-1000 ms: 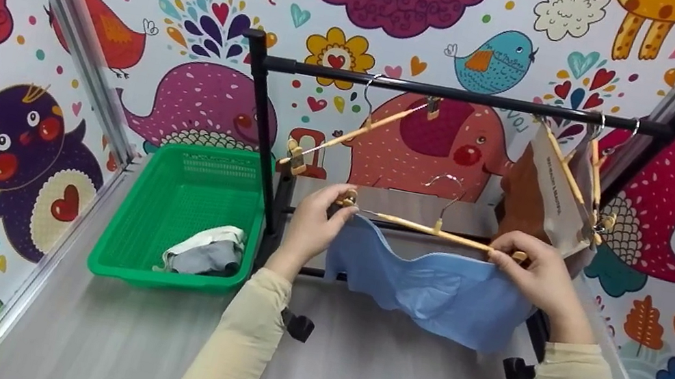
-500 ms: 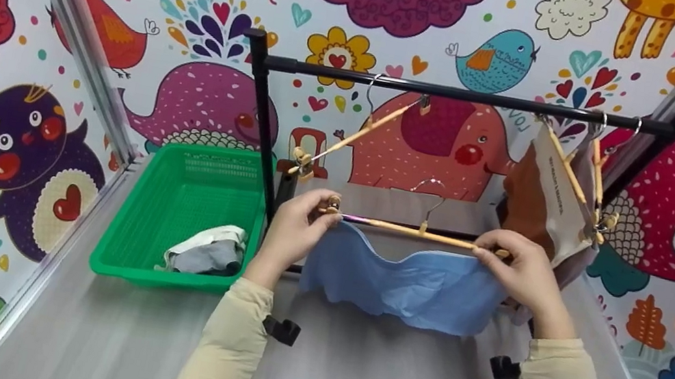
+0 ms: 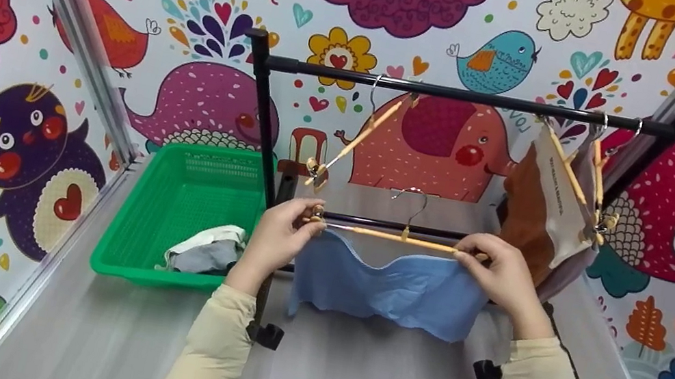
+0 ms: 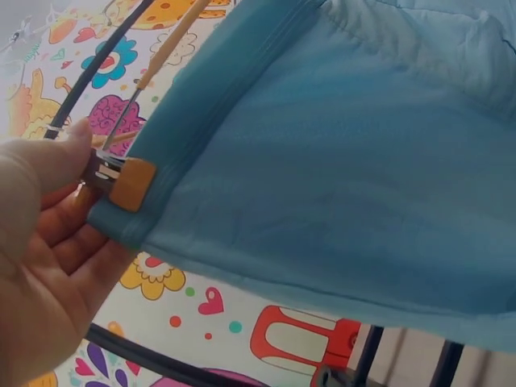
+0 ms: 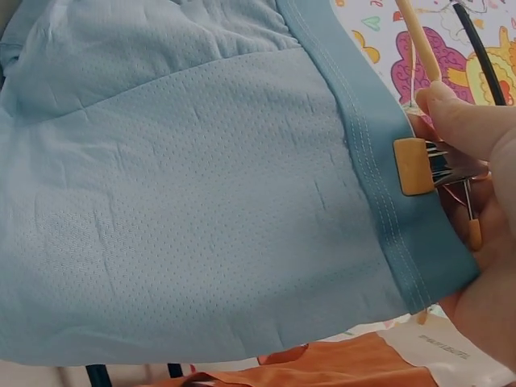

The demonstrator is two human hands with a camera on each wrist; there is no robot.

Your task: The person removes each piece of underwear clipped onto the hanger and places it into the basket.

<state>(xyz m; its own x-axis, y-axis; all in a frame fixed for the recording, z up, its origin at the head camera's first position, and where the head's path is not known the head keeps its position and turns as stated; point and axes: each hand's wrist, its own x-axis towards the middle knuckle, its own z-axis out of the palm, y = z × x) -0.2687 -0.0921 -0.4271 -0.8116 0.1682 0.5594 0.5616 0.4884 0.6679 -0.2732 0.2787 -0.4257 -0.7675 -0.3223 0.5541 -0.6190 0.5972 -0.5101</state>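
Note:
A pair of light blue underpants (image 3: 389, 292) hangs by its waistband from a wooden clip hanger (image 3: 371, 232), in front of the black rack. My left hand (image 3: 276, 241) pinches the hanger's left end; in the left wrist view, thumb and fingers are around the clip (image 4: 133, 184), which bites the waistband. At the other end my right hand (image 3: 503, 274) grips the hanger between thumb and fingers. The right wrist view has the second clip (image 5: 414, 167) on the waistband, beside those fingers. The metal hook (image 3: 421, 208) points up, apart from the rail.
A black garment rack (image 3: 478, 98) spans the table. One bare clip hanger (image 3: 370, 130) hangs at its left. Brown and cream garments (image 3: 547, 199) hang on hangers at its right. Left of the rack stands a green basket (image 3: 125, 214) holding grey and white cloth (image 3: 205, 249).
Both hands have carried the hanger and underpants left and slightly down, and the hanger now lies more level. On the rail, the bare hanger has turned. Both grips have stayed.

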